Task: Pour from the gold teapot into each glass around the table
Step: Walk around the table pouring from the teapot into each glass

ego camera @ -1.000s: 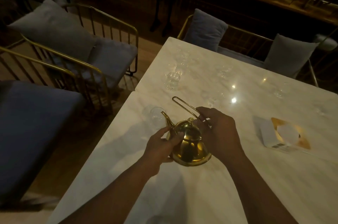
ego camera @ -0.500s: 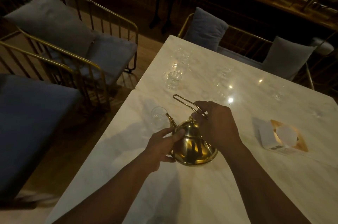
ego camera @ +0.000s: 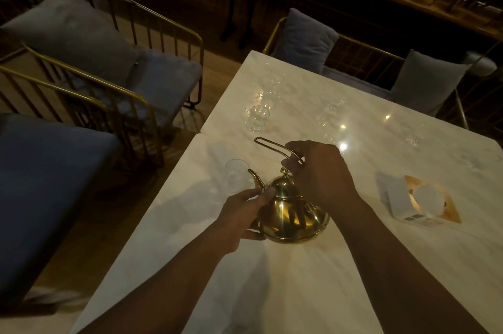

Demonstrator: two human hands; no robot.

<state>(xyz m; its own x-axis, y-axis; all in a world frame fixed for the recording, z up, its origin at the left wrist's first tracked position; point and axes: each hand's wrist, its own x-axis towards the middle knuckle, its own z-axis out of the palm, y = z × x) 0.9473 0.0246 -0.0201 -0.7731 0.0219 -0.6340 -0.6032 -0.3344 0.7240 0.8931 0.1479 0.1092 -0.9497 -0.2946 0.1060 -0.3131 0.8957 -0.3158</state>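
Observation:
The gold teapot (ego camera: 292, 213) stands on the white marble table (ego camera: 299, 292), its spout pointing left toward a clear glass (ego camera: 236, 173) near the table's left edge. My right hand (ego camera: 318, 173) grips the teapot's long wire handle above the lid. My left hand (ego camera: 245, 215) holds the pot's left side, fingers reaching to the base of the spout. A second clear glass (ego camera: 257, 117) stands farther back. More glasses show faintly across the far half, one (ego camera: 332, 104) at centre back and one (ego camera: 412, 137) toward the right.
A white tissue box (ego camera: 400, 198) on a gold square tray (ego camera: 450, 211) sits right of the teapot. Gold-framed chairs with grey cushions (ego camera: 163, 80) line the left side, two cushioned chairs (ego camera: 304, 39) stand at the far end. A dark counter runs along the back.
The teapot has shifted slightly right and back on the table with both hands on it; its spout now sits close beside the nearest glass.

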